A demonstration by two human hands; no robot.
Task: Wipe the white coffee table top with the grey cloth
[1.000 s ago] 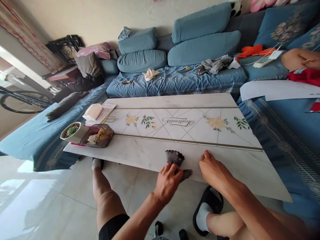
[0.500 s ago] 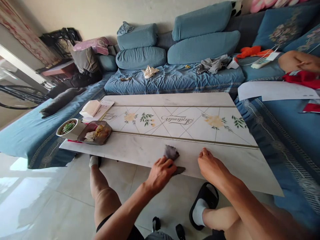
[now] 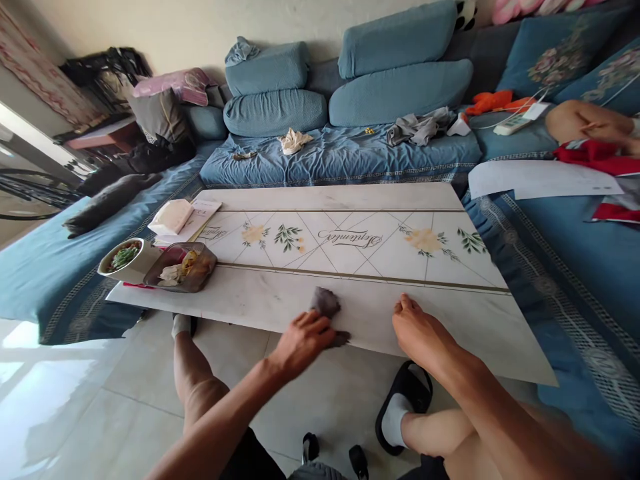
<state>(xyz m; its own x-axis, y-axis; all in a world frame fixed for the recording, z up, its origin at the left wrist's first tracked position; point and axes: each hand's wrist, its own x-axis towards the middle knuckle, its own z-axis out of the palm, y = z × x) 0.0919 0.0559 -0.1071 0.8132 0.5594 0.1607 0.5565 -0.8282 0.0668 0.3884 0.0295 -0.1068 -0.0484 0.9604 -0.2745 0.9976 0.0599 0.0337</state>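
Observation:
Along the near edge of the long white table, my left hand is closed on a grey cloth. The cloth is bunched against the tabletop, one part showing beyond my fingers and another beside them at the edge. Further right, my right hand touches the table near the same edge, its fingers curled and pressed together. Whatever may be in those fingers is hidden. Between the two hands lies a bare stretch of marbled surface. The table's middle band carries printed flowers and lettering.
At the table's left end stand a potted succulent, a clear plastic box with scraps in it, and a tissue pack on papers. A blue sofa wraps around behind. Another person's hand shows at right.
My left hand has slid left along the table edge with the cloth, widening the distance to my right hand. My right hand stays nearly in place. The whole view has shifted slightly.

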